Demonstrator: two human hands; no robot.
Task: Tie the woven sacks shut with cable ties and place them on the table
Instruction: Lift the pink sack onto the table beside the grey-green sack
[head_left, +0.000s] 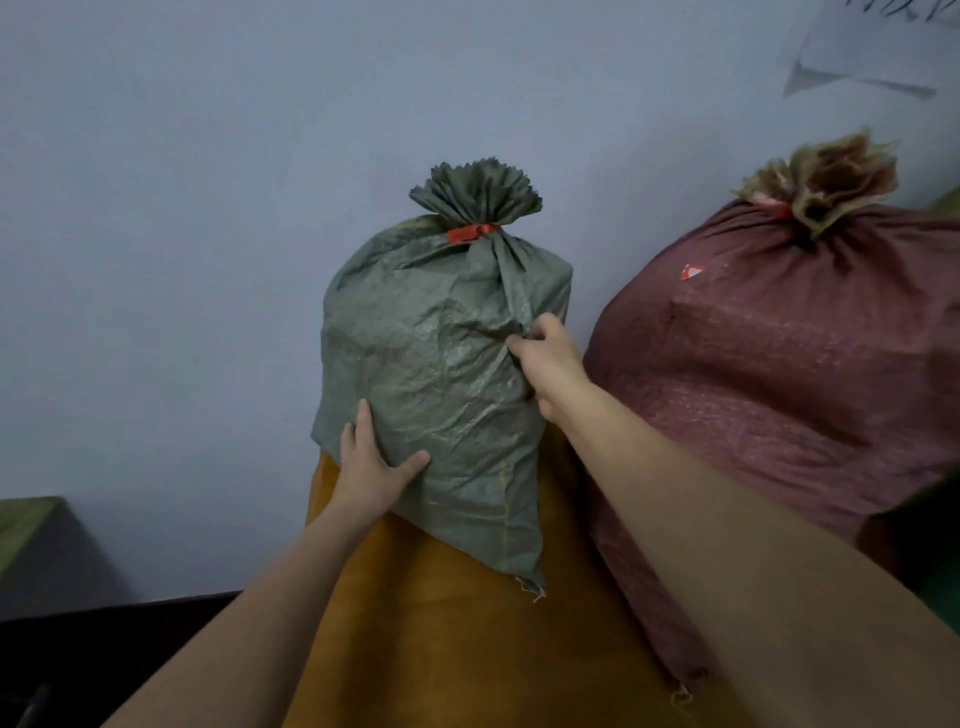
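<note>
Low and far to the left of the green sack (431, 364), a dark surface (78, 654) runs along the foot of the wall (208, 208); I cannot tell whether it is the table. The left hand (376, 462) lies flat on the green sack's lower left flank, fingers straight and thumb spread. It is pressing, not grasping.

The green sack stands upright against the wall. Its neck is gathered and cinched by a red cable tie (470, 232) just under the fanned-out mouth, so tying looks finished for this one. Directly beneath it lies an orange sack (441, 649), on which it seems to rest. That sack's mouth is out of sight, so I cannot say whether it is tied.

About halfway up the green sack's right side, the right hand (545, 364) has its fingers curled into a fold of the fabric, clamped on it. Just right of the green sack, close enough that they may touch, stands a maroon sack (779, 374). Its frayed mouth is bunched and bound by a second red tie (781, 210). High and far right of the green sack, a paper sheet (872, 57) hangs on the wall.

As I judge it, two sacks are tied, and the step in hand is settling the green sack into place. What remains is any untied sack outside the view.
</note>
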